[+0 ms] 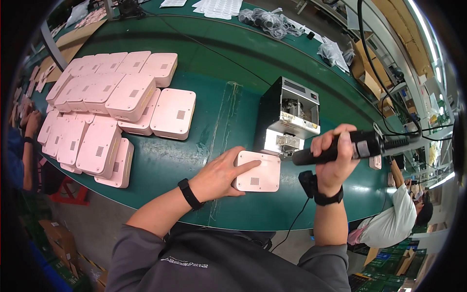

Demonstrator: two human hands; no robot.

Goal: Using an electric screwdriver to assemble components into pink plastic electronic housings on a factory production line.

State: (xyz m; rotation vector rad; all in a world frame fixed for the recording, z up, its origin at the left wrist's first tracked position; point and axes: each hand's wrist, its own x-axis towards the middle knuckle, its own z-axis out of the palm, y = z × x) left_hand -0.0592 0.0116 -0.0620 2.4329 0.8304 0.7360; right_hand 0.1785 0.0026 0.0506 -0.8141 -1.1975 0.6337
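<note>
A pale pink plastic case (267,176) lies flat on the green work mat, with screw holes near its corners and a slotted vent. My left hand (220,174) grips its left side, one finger stretched over the top. In my right hand (335,158) is a black electric screwdriver (367,145), wrapped by the fingers and held above the table to the right of the case. The tool's end points left, and its cable runs off to the right. Just behind the case stands a metal screw feeder (287,109) with an open front.
Stacked pink cases (131,95) fill the left of the green table (160,194). Plastic bags (270,22) and papers lie on the bench beyond. A black cable (294,221) hangs from a wrist strap (329,197) on my right wrist. Other people sit at far left and right.
</note>
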